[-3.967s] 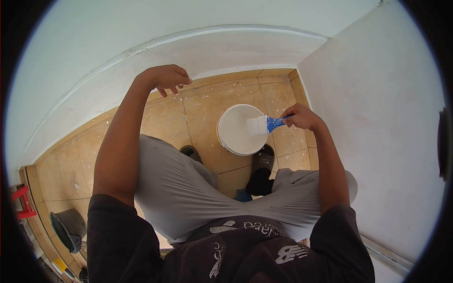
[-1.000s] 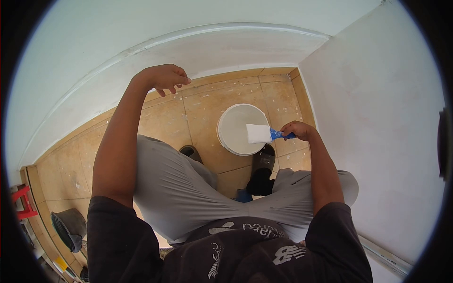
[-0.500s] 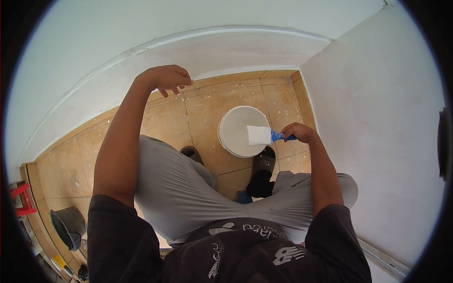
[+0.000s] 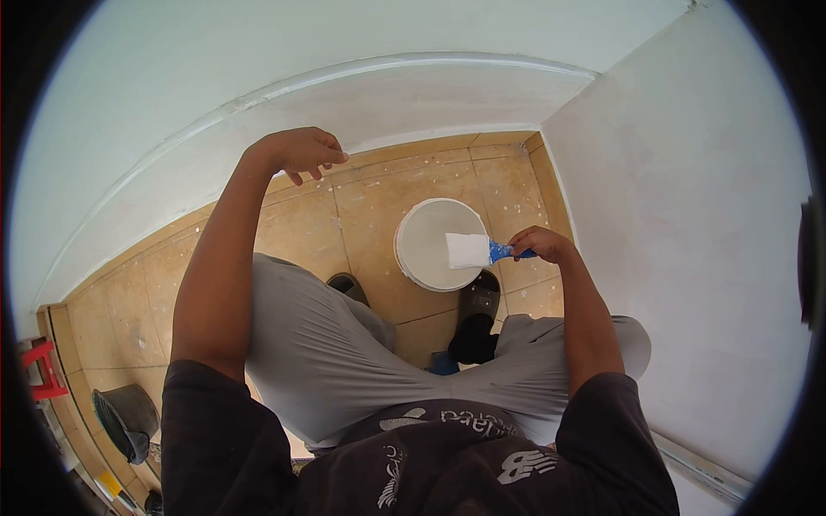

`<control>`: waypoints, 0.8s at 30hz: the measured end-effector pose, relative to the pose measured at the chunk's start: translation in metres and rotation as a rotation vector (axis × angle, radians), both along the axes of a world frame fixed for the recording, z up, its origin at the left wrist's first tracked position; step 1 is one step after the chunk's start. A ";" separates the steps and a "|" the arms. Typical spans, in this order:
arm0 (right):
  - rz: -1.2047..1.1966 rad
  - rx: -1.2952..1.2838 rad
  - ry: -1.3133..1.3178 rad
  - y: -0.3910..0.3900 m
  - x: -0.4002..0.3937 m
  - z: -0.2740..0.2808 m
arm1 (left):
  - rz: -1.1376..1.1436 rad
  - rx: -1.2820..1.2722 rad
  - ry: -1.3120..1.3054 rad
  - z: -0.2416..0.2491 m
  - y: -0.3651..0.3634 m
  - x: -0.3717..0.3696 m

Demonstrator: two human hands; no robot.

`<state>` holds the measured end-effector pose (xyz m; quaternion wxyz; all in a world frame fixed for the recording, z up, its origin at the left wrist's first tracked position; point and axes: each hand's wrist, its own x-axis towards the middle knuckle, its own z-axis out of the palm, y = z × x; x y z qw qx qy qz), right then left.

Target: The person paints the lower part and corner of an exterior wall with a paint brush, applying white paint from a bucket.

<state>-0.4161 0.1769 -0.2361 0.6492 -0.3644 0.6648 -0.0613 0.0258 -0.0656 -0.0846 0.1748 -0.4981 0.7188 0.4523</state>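
Looking down now into a pale corner, with a tan tiled floor (image 4: 297, 228) below!
Taking in the far wall (image 4: 344, 30), tinged faintly green, and its long ledge (image 4: 413, 60); following the tile skirting (image 4: 413, 149) to the floor's far right corner, then along the right wall (image 4: 671, 224), patchy white; picking out pale specks and thin joints across the tiles; catching a dark bucket (image 4: 133, 413) near the floor's left edge, and just beyond, a red frame (image 4: 43, 370), partly in view; passing over it all in soft, even light.
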 end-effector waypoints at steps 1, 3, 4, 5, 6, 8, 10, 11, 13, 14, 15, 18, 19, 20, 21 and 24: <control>0.003 0.000 0.004 0.000 0.000 0.001 | 0.001 0.002 0.002 0.000 0.000 0.000; -0.001 0.003 0.001 -0.001 0.000 0.000 | 0.001 0.005 0.004 0.000 -0.001 0.000; -0.003 0.004 -0.001 0.000 0.000 -0.002 | 0.001 0.005 0.004 0.000 -0.001 0.000; 0.000 0.004 -0.002 0.000 0.000 -0.003 | 0.001 0.005 0.005 0.000 0.000 0.000; 0.004 0.004 -0.003 -0.001 0.000 -0.003 | -0.001 0.004 0.003 0.000 -0.001 0.000; -0.005 0.014 -0.006 -0.001 -0.001 -0.003 | -0.002 0.004 0.000 0.000 -0.001 0.001; -0.029 0.030 -0.011 -0.002 0.001 0.000 | 0.000 0.005 0.000 0.000 -0.001 0.000; -0.033 0.032 -0.006 -0.003 0.002 0.001 | 0.001 0.005 0.000 0.001 0.000 0.000; -0.042 0.037 0.003 -0.002 0.002 0.000 | -0.002 0.007 0.001 0.000 -0.001 0.000; -0.042 0.036 0.001 -0.002 0.002 0.000 | -0.003 0.008 0.002 0.000 -0.002 0.000; -0.042 0.035 -0.002 -0.002 0.001 -0.001 | -0.003 0.006 0.003 -0.001 -0.002 0.001; -0.038 0.032 -0.010 -0.002 0.000 -0.004 | -0.002 0.002 0.005 0.000 -0.002 0.001; -0.036 0.030 -0.013 -0.002 -0.001 -0.004 | -0.003 0.002 0.004 0.000 -0.002 0.001; -0.037 0.031 -0.016 -0.002 -0.001 -0.004 | -0.003 0.003 0.003 0.001 -0.001 0.001; -0.038 0.031 -0.019 -0.002 -0.001 -0.004 | -0.003 0.006 0.004 0.001 -0.002 0.001; -0.047 0.040 -0.024 -0.001 -0.001 -0.004 | -0.003 0.011 0.007 -0.001 -0.002 0.001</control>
